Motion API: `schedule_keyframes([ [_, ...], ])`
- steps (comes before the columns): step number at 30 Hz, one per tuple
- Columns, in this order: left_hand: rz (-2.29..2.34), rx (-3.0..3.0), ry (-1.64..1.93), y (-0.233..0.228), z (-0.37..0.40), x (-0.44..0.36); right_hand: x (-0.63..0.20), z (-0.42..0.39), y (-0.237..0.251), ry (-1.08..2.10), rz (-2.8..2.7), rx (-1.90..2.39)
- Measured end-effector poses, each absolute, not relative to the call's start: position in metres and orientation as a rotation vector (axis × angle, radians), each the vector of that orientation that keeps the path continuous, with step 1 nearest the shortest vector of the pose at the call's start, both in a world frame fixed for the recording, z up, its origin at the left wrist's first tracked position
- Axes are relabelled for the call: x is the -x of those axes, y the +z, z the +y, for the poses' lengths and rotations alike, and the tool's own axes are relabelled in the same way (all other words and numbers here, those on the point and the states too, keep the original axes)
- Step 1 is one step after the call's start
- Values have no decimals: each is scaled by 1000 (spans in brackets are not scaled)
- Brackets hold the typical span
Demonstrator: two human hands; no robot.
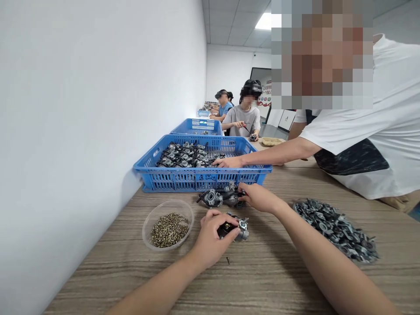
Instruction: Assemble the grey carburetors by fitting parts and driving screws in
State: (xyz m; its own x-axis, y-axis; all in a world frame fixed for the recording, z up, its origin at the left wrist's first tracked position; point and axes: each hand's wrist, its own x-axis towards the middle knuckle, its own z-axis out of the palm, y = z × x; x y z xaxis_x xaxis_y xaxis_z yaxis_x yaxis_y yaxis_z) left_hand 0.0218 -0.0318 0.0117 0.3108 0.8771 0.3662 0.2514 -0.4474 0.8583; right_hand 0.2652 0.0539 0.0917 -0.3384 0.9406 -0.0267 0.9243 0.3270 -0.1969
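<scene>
Wood-grain tabletop [269, 280] carries a blue slotted plastic crate [197, 177]. Just before the crate, the left hand [210, 238] curls closed around a grey metal carburetor [236, 227]; the right hand [259, 197] pinches a second grey carburetor assembly [218, 197], nearer the crate.

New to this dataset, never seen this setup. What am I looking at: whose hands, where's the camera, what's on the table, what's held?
There is no machine here. One camera sits on a person's head and looks forward and down, so the two forearms coming in from the bottom are that person's own. The left hand grips a small metal part on the wooden table. The right hand touches more such parts lying in front of a blue crate, which is filled with the same kind. A clear bowl holds screws; one loose screw lies near the left hand. A heap of metal pieces lies on the right. The arm reaching into the crate belongs to a co-worker. Others sit farther down the bench.
</scene>
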Motion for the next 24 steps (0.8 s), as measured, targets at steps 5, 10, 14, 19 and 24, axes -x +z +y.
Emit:
schedule_keyframes([
  [5, 1000, -1876, 1140, 11, -32, -22, -296, 46, 95, 240, -2469, 1807],
  [10, 998, -1872, 1132, 13, -32, -22, -327, 19, 103, 184, -2403, 1917],
  [14, 984, -1894, 1140, 12, -31, -21, -331, -52, 123, 270, -2352, 1862],
  [19, 980, -1902, 1158, 9, -30, -23, -320, -148, 140, 495, -2313, 1609],
  [24, 984, -1937, 1177, 11, -29, -23, -311, -178, 151, 594, -2088, 1308],
])
